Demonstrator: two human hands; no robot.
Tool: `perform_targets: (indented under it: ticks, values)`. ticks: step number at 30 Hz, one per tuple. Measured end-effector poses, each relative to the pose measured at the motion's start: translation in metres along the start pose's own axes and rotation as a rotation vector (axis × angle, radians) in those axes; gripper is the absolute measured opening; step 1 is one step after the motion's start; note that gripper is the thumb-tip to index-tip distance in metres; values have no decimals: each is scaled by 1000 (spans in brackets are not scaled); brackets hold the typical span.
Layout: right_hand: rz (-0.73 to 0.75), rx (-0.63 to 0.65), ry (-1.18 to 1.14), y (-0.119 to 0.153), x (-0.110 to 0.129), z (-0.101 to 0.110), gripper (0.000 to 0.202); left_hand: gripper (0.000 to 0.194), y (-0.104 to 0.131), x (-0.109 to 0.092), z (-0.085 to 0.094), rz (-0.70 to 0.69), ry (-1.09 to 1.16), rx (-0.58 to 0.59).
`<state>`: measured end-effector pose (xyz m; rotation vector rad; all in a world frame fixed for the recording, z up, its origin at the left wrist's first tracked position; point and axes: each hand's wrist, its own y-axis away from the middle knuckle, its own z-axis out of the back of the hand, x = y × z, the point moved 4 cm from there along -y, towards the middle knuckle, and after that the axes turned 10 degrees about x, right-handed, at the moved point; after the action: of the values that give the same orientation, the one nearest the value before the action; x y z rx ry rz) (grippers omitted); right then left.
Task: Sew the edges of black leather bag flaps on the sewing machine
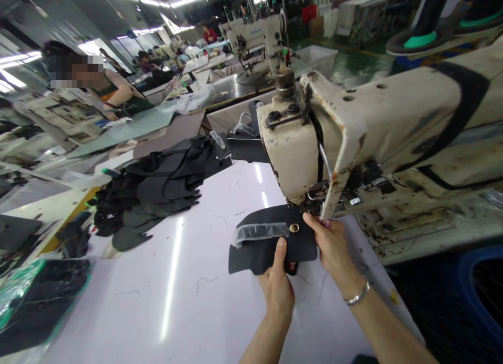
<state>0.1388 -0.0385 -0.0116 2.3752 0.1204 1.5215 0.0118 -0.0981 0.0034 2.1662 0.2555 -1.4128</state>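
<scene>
A dark flat piece point(302, 251) with a wrapped handle strip point(261, 231) and a gold metal fitting point(294, 228) lies just below the head of a beige sewing machine point(293, 144). My left hand point(278, 285) grips its lower edge, thumb on top and the fingers hidden underneath. At the right edge of the piece, my right hand point(330, 243) is closed on it beside the needle area, with a silver bracelet on the wrist. Something small and pink shows by the right fingers; what it is cannot be made out.
A heap of dark cut pieces point(157, 180) lies at the back left of the white table point(145, 306). More dark pieces with wrapped strips point(247, 144) sit behind the machine head. A plastic-wrapped bundle point(43, 301) is at far left. Another person point(118, 89) works farther back.
</scene>
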Motion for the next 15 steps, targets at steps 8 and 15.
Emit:
perform_targets:
  ticks: [8, 15]
  values:
    - [181, 136, 586, 10, 19, 31, 48, 37, 10, 19, 1, 1, -99, -8]
    - [88, 122, 299, 2, 11, 29, 37, 37, 16, 22, -4, 16, -150, -19]
